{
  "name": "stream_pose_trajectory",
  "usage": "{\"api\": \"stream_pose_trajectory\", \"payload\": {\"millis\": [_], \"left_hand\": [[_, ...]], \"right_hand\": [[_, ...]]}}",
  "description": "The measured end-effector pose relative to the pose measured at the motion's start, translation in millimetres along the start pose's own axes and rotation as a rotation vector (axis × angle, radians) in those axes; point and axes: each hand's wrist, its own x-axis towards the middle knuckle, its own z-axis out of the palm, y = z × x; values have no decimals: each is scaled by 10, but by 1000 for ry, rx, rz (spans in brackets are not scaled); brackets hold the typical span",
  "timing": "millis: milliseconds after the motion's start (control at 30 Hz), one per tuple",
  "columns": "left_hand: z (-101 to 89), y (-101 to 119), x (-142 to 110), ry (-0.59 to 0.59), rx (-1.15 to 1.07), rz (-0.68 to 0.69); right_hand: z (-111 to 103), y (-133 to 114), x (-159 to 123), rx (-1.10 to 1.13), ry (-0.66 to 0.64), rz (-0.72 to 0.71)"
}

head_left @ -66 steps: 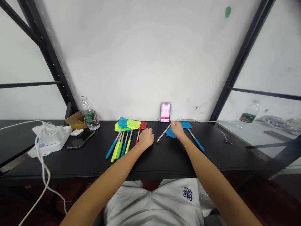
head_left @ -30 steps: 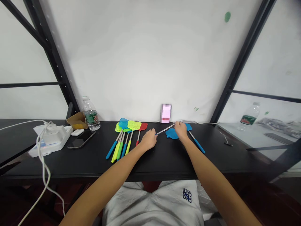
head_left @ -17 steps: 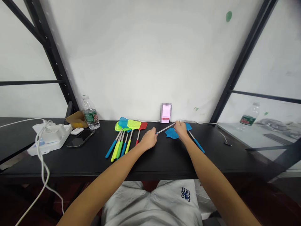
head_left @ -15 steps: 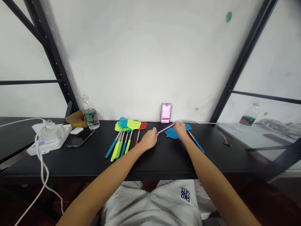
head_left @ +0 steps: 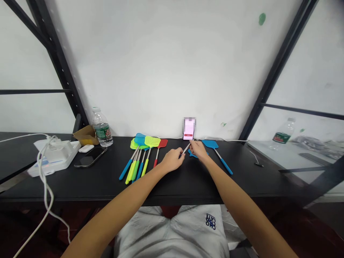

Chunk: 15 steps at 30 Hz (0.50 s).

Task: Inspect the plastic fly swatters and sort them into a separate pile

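My left hand [head_left: 173, 159] is closed round one end of a thin metal rod [head_left: 186, 148], like the shafts of the fly swatters nearby. Its other end is pinched in my right hand [head_left: 198, 149], with a short bare stretch between the two. Partly hidden below my right hand lies a blue leaf-shaped swatter head [head_left: 191, 154]. A whole blue fly swatter [head_left: 211, 144] rests to the right. Left of my hands is a spread pile of fly swatters, among them a yellow one [head_left: 152, 142], a blue one [head_left: 140, 138] and a red one [head_left: 162, 143].
A lit phone [head_left: 189, 128] leans on the wall behind my hands. On the left of the black table [head_left: 182, 188] stand a water bottle [head_left: 102, 129], a small cardboard box [head_left: 86, 135], a dark phone [head_left: 90, 157], a white case [head_left: 86, 148] and a power strip [head_left: 57, 157] with cables.
The rod first pointed down-left from my right hand; then my left hand took its lower end. Since half a second ago, my hands have come closer together and less rod shows.
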Motion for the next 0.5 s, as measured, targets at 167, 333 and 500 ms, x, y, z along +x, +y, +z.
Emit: {"api": "stream_pose_trajectory", "payload": {"millis": [167,333,500], "left_hand": [[-4,-3,8,4,69,-100],[-1,-16,6,-66,56,-88],[24,-28,10,-115,64,-91]], "right_hand": [[-235,67,80,-525,169,19],[-429,75,110,-889,114,333],[-474,52,126,-962,-77,409]]}}
